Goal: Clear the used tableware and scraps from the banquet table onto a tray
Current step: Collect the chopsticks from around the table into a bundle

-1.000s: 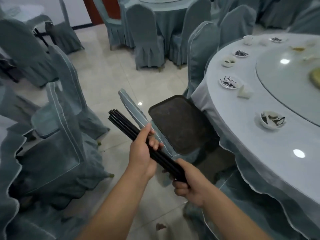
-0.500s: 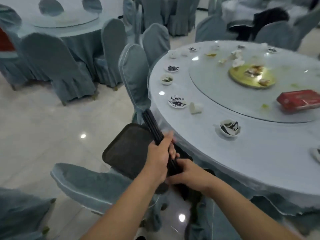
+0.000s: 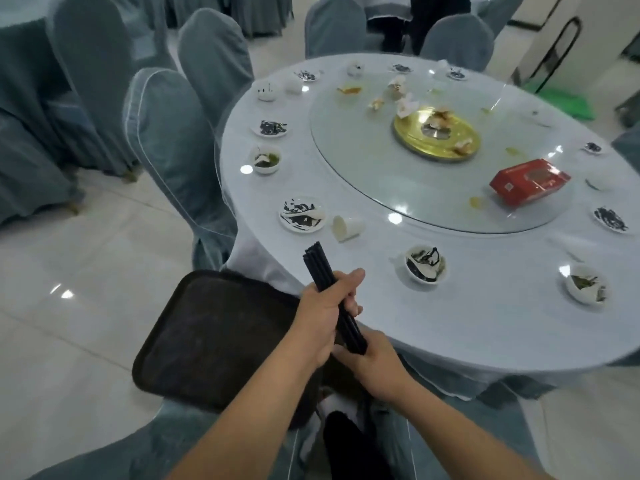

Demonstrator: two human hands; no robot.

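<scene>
Chopsticks — black bundle, right hand curled round the near end, left hand gripping the middle, far tips over the table edge. Tray lies lower, just left of the hands, beside the table. Beyond on the table: used bowl, tipped cup, smeared plate — farther, glass turntable carrying a red box.

Soft, even overhead light leaves small glare spots on the glossy floor, with wide-angle bending and slight blur at edges.
</scene>
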